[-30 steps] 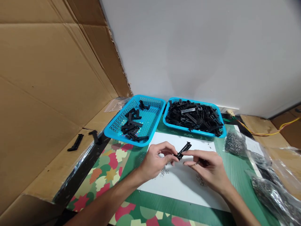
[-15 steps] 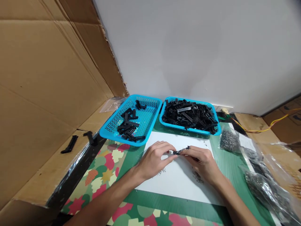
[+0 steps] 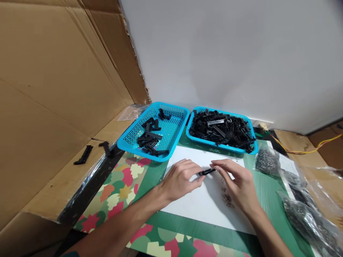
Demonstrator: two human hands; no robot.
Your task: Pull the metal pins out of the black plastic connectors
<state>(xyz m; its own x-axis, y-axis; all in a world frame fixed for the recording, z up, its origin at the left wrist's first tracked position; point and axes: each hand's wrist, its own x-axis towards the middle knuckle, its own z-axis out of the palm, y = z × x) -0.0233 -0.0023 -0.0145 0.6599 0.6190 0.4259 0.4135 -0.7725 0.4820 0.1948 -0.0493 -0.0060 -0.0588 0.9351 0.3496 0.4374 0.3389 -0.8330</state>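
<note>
Comparing with a second ago, the black plastic part (image 3: 207,172) has come down: it was tipped up in the air between the hands, and now it sits low and almost flat just over the white sheet (image 3: 187,210) in the middle of the tabletop. The right hand (image 3: 238,182) has also loosened up since then. Around it: two blue baskets at the back, the left basket (image 3: 128,144) with a few black pieces, the right basket (image 3: 222,149) heaped full of them. A small pile of metal bits (image 3: 227,200) lies on the sheet right under the right hand, partly covered by it. Clear bags of metal bits (image 3: 266,161) sit off to the right, a yellow wire (image 3: 308,150) runs behind them, and two loose black pieces (image 3: 83,155) lie on the cardboard ledge at left. The left hand (image 3: 182,178) is curled and pinches the part's left end between thumb and fingers. The right hand's fingers are mostly straight, tips touching the part's right end; can't tell if it's really gripping.
</note>
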